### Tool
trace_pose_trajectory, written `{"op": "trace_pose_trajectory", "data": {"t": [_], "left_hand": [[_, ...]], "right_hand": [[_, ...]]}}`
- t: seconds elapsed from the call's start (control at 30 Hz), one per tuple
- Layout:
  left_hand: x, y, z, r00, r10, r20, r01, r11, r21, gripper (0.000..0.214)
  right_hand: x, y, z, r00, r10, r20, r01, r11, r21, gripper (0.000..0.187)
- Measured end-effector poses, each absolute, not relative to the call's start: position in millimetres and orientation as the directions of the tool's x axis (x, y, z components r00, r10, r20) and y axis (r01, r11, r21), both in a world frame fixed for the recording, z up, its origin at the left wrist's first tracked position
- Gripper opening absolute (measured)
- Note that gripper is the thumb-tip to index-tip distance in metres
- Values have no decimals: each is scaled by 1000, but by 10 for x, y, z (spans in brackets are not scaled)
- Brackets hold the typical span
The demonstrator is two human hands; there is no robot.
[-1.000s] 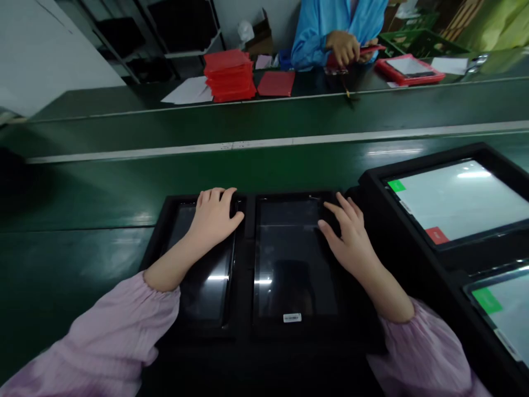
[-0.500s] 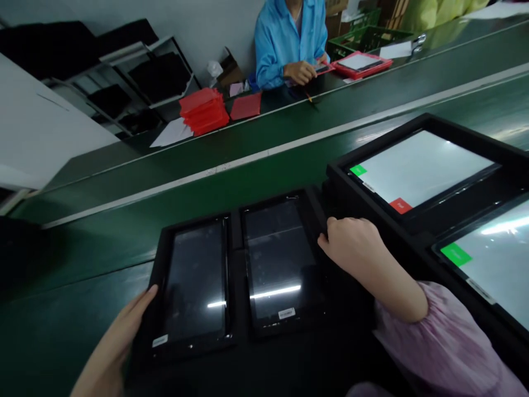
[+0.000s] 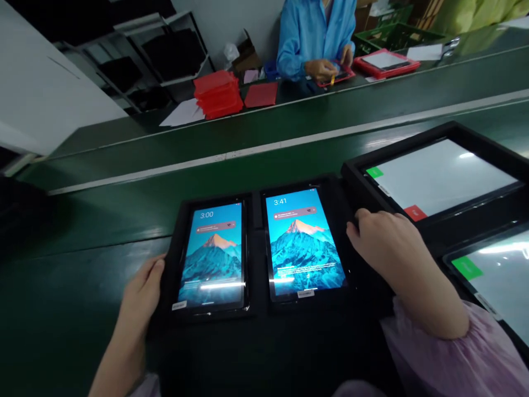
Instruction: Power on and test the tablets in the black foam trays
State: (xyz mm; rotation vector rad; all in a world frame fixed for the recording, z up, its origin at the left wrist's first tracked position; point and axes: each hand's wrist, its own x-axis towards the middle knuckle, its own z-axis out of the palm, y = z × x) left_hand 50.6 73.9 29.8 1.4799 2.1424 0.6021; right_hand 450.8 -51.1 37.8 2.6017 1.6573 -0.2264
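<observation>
Gripping the left edge of the black foam tray with my left hand, fingers curled round its rim. Two lit tablets sit side by side in it, left tablet reading 3:00, right tablet reading 3:41. My right hand rests curled on the tray's right edge, just beside a second tray of white-screened tablets.

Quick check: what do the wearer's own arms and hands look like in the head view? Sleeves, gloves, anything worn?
Both hands are bare: no gloves, rings or watch visible. The right hand comes out of a loose pale pink sleeve gathered at the cuff. The left hand shows a bare forearm; only a sliver of the same pink fabric appears at the bottom edge.
</observation>
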Motion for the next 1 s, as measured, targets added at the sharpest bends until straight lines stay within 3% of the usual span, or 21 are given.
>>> {"op": "trace_pose_trajectory", "data": {"t": [0.07,0.13,0.2,0.3,0.4,0.47,0.6,0.7,0.87,1.0], "left_hand": [[469,714,224,-418,851,-318,469,502,727,23],[444,667,166,-353,804,-479,219,568,793,43],[428,603,135,-255,822,-509,143,552,821,64],[408,517,141,-178,875,-449,337,483,808,92],[421,486,183,-139,895,-424,604,416,680,118],[483,506,218,-131,910,-392,717,361,597,125],[710,629,271,-94,947,-309,843,240,481,123],[805,744,243,-209,947,-245,860,297,415,106],[733,794,130,-308,935,-175,705,348,618,78],[761,754,151,-318,935,-158,676,340,654,70]], "right_hand": [[4510,-610,269,373,927,43,919,-363,-153,32],[4488,-718,148,250,926,284,944,-168,-283,33],[4444,-798,29,87,902,424,932,76,-354,31],[4366,-825,-128,-61,896,439,895,244,-373,33],[4318,-783,-240,5,898,440,925,163,-342,35],[4319,-765,-271,76,885,460,940,91,-329,34],[4360,-798,-229,150,865,479,923,52,-381,32],[4373,-827,-156,167,859,484,893,76,-444,27],[4367,-848,-52,116,863,493,818,199,-540,21],[4359,-880,5,23,885,464,773,279,-570,29]]}}
